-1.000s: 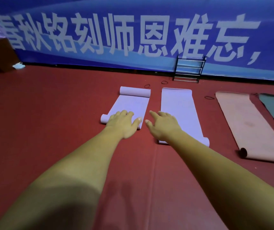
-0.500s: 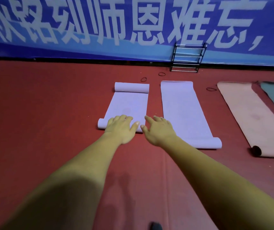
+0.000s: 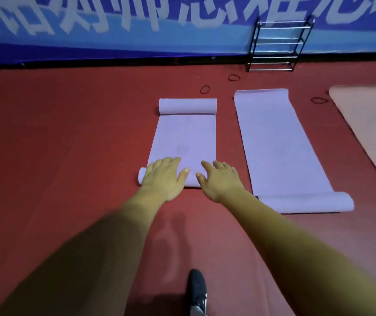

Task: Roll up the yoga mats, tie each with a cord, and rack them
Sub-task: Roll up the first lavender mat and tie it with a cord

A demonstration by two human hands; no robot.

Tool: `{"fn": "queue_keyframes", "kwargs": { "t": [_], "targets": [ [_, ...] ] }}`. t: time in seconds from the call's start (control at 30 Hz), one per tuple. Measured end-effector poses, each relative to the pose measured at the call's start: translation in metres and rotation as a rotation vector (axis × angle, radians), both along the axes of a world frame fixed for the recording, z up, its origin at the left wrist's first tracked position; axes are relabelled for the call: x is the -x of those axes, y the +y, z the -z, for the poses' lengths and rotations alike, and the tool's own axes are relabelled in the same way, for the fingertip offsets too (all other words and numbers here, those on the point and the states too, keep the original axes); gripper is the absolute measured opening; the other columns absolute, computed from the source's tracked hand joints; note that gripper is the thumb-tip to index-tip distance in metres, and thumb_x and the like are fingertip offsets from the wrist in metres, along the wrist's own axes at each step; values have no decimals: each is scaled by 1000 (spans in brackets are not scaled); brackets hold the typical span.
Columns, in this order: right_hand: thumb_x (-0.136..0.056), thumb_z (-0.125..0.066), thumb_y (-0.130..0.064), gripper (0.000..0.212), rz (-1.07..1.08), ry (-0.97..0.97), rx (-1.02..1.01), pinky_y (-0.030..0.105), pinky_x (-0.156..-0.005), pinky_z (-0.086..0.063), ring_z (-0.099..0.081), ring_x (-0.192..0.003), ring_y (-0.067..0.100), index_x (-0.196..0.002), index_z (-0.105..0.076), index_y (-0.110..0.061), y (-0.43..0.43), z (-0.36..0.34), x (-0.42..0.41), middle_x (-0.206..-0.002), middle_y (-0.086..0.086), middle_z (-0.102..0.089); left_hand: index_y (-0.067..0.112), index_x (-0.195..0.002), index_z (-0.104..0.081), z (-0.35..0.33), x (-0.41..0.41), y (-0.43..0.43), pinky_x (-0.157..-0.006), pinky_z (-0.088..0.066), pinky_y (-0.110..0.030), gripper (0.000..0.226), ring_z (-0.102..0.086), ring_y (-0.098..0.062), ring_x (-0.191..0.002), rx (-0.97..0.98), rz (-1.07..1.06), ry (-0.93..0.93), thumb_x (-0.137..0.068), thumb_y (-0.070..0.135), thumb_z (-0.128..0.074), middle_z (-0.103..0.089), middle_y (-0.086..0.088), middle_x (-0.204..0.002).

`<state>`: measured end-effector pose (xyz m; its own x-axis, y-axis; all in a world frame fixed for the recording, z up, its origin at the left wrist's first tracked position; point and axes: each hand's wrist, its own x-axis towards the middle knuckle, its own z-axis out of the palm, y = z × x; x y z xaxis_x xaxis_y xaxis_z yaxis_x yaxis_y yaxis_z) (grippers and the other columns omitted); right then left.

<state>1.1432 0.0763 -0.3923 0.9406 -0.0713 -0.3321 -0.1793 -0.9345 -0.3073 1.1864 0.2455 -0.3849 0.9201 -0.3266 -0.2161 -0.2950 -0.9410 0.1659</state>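
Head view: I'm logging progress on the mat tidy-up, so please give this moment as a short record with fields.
left purple mat: far end rolled, near end curled, middle flat
right purple mat: flat, near end curled
pink mat: unrolled, at the right edge
left hand: fingers spread, on the left purple mat's near curl
right hand: fingers spread, on the same end
cords: three loose loops on the floor, none round a mat
rack: by the banner, no mats on it
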Motion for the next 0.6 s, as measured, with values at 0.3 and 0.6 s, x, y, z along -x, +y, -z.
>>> {"fn": "queue_keyframes", "kwargs": {
  "t": [0.3, 0.6],
  "targets": [
    [-107, -27, -50, 59, 26, 88, -1, 48, -123, -12, -17, -153, 32, -160, -22, -25, 45, 97, -138, -165, 10, -25, 26, -153, -35, 114, -143, 54, -121, -15, -39, 70, -28, -21, -146, 29, -28, 38, -97, 64, -17, -35, 1, -159],
    [-107, -29, -49, 58, 61, 119, 29, 48, -124, -12, -17, -152, 32, -160, -23, -24, 97, 312, -222, -165, 11, -24, 26, -156, -31, 333, -231, 92, -123, -11, -43, 57, -22, -20, -149, 30, 40, 44, -105, 52, -30, -28, -2, -163]
  ]
}}
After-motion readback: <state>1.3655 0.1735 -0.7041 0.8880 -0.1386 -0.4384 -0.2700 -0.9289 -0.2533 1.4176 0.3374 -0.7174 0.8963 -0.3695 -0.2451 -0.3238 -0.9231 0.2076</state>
